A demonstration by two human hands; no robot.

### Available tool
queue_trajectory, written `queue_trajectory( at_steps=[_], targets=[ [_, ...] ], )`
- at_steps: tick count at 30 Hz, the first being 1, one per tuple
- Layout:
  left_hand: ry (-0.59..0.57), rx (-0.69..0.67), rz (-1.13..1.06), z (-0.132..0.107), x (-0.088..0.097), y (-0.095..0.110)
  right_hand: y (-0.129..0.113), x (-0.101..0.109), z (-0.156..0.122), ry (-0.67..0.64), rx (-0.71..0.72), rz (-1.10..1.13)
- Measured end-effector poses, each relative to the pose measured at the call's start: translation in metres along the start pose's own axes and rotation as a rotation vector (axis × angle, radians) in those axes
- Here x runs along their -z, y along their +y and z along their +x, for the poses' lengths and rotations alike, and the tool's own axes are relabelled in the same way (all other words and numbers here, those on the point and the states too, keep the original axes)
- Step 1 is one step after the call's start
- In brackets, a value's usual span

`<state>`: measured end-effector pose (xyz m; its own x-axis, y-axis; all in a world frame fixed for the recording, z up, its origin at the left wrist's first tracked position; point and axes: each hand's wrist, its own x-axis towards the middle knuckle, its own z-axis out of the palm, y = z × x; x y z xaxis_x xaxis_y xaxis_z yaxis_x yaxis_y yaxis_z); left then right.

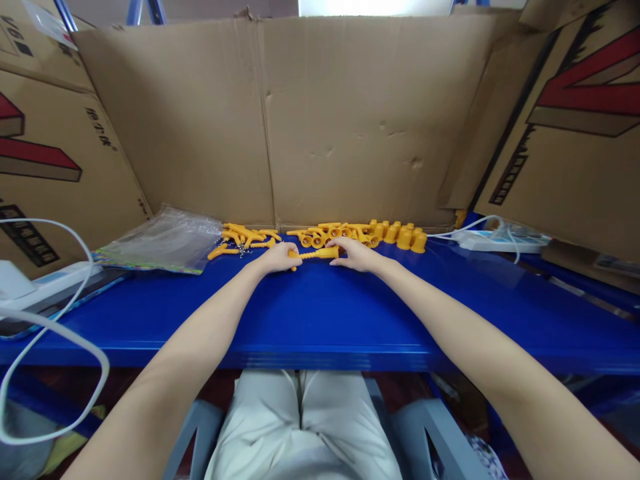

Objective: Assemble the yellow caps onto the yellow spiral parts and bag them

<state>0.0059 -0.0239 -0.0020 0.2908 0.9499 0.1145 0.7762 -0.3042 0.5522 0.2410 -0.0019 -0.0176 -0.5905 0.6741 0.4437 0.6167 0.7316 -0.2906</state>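
Observation:
Close to the cardboard at the back of the blue table, my left hand [279,259] is closed around the handle end of a yellow plastic threaded piece [306,255]. Its screw-like shaft points right and meets a yellow cup-shaped cap [326,253]. Thumb and fingers of my right hand [356,255] curve around the cap's wide end. Behind the hands lie several yellow handled pieces with cups [320,239], some showing shiny metal inside. Left of them is a pile of yellow handles [244,235] with threaded shafts, beside small metal parts [243,251].
Several loose yellow caps [405,235] stand upright at the right. A clear plastic bag [165,240] lies left of the handles. Cardboard panels [350,127] wall in the blue table [320,313]. White power strips [500,241] and a looping white cable [103,360] are at the sides.

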Motion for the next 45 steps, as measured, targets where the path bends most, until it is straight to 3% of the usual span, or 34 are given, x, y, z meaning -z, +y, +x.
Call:
queue_trajectory(
  at_steps=[5, 12, 18, 27, 35, 45],
  targets=[
    [0.004, -0.005, 0.001, -0.001, 0.001, 0.001, -0.002, 0.002, -0.001, 0.025, 0.050, -0.013],
    [0.134, -0.132, 0.149, 0.001, 0.002, -0.001, -0.013, 0.002, -0.003, -0.069, -0.242, 0.413],
    [0.125, -0.134, 0.158, 0.002, 0.001, -0.002, -0.016, 0.003, -0.001, -0.101, -0.343, 0.536],
    [0.089, -0.088, 0.099, 0.002, 0.001, -0.002, -0.007, 0.005, -0.005, -0.111, -0.324, 0.713],
    [0.138, -0.160, 0.154, 0.000, 0.003, 0.000, -0.016, 0.015, -0.005, -0.157, -0.370, 0.569],
    [0.110, -0.139, 0.134, 0.002, 0.002, -0.002, -0.029, 0.012, -0.004, -0.221, -0.577, 0.659]
  ],
)
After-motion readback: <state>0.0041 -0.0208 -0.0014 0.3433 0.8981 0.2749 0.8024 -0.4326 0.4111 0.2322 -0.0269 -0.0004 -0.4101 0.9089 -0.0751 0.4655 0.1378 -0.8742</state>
